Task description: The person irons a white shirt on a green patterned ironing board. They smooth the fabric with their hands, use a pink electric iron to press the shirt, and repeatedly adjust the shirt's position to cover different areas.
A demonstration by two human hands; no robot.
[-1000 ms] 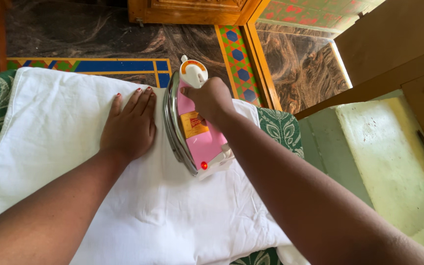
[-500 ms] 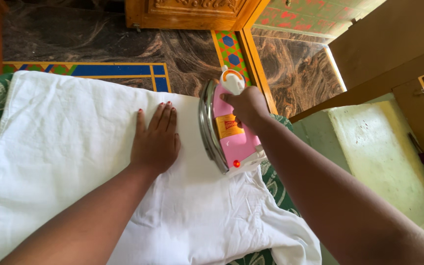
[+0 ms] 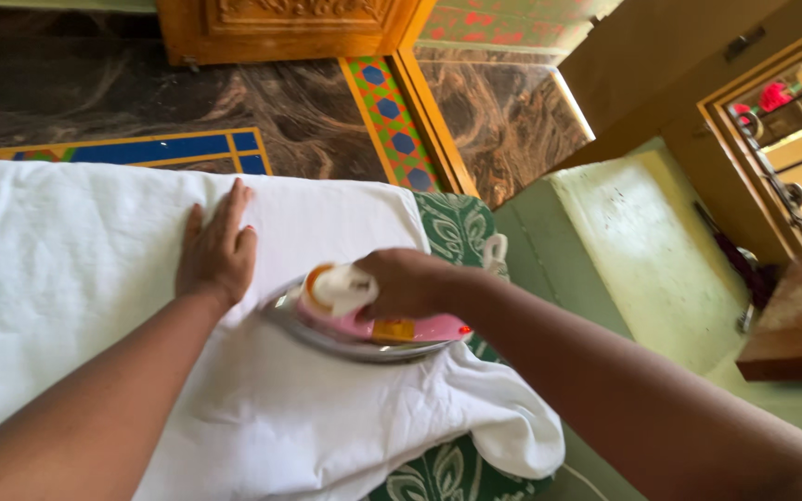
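Dark marble floor [image 3: 95, 93], carved wooden door [image 3: 280, 28], green wall [image 3: 642, 250].

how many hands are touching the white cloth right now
1: the left hand lies flat on the white cloth. The right hand grips the pink iron instead.

Arms: two arms came in from the bottom edge, both bare as far as the view went.
Sleeves: none showed on either arm.
Left hand [image 3: 216, 252]: it was bare, with no glove. The fingers were long and the nails were short.
Nail colour: one nail on the left hand looked a bit red, but it was too small to be sure.
Right hand [image 3: 407, 284]: it was bare too, with no glove.
Wrists: both were bare.
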